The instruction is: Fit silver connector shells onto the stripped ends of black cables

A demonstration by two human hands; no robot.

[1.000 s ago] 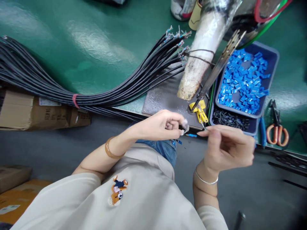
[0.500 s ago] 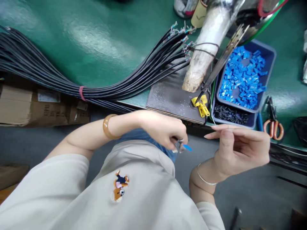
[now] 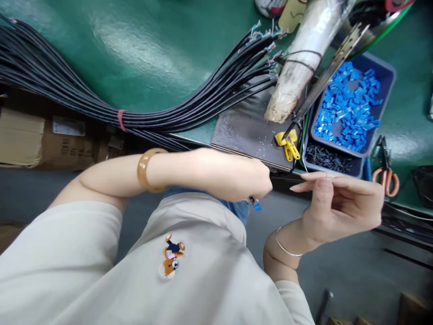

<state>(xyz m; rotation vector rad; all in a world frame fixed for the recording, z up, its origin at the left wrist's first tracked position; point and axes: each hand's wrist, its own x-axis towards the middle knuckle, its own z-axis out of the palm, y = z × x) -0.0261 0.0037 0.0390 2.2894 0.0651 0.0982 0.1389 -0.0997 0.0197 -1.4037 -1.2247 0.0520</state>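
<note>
My left hand (image 3: 241, 178) is closed low in front of the bench edge, its back toward me and slightly blurred. A small blue piece (image 3: 257, 206) with a dark and silvery part pokes out below its curled fingers; the rest of it is hidden. To the right, my right hand (image 3: 345, 205) is raised with thumb and index finger pressed together, the other fingers bent loosely. A thin pale wire (image 3: 306, 155) runs down to its fingertips beside the trays. Whether the pinch holds this wire I cannot tell.
Black cables (image 3: 162, 118) with stripped ends lie bundled on the green bench. A yellow clip (image 3: 289, 145) hangs from a metal bracket (image 3: 326, 79) beside a white wrapped tube (image 3: 292, 81). Stacked trays (image 3: 389, 85) hold blue and black pieces. Orange-handled pliers (image 3: 385, 178) lie right.
My left hand has turned so its back faces up more and has shifted slightly right; less of the blue piece shows. My right hand keeps its pinch. The view has shifted a little.
</note>
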